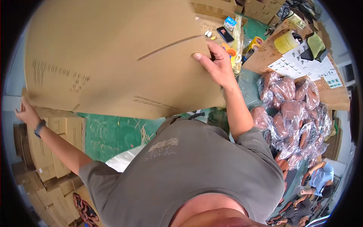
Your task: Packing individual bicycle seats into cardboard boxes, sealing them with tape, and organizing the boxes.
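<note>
A large flattened cardboard box (113, 72) is held up in front of me and fills the upper left of the head view. It has dark printing and a slit running in from its right side. My right hand (220, 67) grips its right edge near that slit, thumb on the near face and fingers mostly hidden behind. At the lower left corner, my left hand (28, 114) pinches the board, one finger sticking out; the board partly hides its fingertips. A dark band is on my left wrist.
Brown pieces in clear plastic bags (289, 109) are heaped at the right. Beyond them a cardboard surface bears a yellow container (286, 42). A phone (225, 34) and tape rolls (257, 42) lie at the back. Stacked cartons (56, 147) stand left; people (319, 178) sit lower right.
</note>
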### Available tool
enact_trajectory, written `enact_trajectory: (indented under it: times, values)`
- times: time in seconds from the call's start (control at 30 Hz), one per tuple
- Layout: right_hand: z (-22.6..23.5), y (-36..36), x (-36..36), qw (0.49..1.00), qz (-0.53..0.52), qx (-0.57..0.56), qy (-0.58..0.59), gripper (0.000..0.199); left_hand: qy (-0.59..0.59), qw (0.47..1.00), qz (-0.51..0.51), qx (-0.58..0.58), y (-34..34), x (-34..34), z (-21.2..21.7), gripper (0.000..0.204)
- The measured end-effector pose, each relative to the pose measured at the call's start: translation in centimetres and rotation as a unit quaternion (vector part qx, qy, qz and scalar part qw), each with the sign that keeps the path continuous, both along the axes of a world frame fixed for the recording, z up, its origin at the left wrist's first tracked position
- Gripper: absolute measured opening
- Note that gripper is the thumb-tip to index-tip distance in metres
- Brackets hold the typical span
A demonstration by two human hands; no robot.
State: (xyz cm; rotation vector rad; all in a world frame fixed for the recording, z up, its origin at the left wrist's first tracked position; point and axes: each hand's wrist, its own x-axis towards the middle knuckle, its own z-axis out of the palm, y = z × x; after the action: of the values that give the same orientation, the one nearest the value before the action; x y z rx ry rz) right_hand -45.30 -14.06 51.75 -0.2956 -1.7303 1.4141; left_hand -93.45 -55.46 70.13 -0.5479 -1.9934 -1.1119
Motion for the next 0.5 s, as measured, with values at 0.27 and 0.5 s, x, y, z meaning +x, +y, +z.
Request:
enact_trajectory:
  times: [0.27, 0.5]
  values:
    - [5.6, -14.1, -13.8, 0.875, 0.187, 0.394, -0.209, 0.022, 0.426, 0.778, -0.272, -0.372, 6.1, 21.1, -3.6, 0.032]
    - [-11.9, -18.2, -21.2, 0.814, 0.123, 0.539, -0.18, 0.046, 0.379, 0.758, -0.362, -0.388, 11.4, 15.9, -16.0, 0.037]
